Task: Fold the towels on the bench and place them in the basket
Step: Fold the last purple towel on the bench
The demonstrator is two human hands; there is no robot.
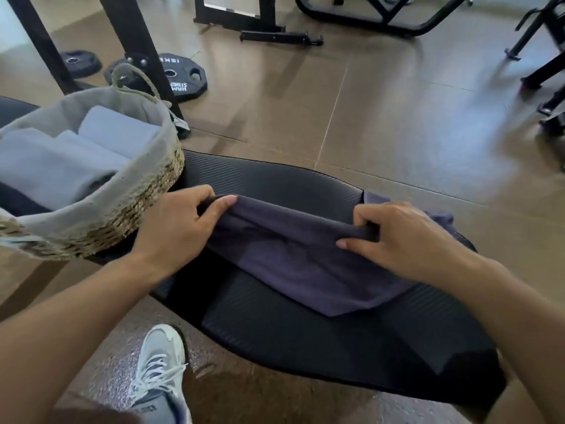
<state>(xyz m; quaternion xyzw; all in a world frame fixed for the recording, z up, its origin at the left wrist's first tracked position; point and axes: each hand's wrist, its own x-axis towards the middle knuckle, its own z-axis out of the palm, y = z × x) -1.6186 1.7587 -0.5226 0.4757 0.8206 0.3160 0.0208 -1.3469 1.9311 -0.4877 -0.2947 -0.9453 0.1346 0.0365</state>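
On the black padded bench (305,347) a dark purple towel (293,264) lies stretched between the left hand (180,228) and right hand (400,240), each pinching its far folded edge with curled fingers, while the lined woven basket (122,203) of folded grey towels (76,154) sits just left of the left fingers.

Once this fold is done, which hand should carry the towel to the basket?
Left, probably. The left hand pinches the dark purple towel right beside the woven lined basket; the right hand grips the far end and would have to cross over.
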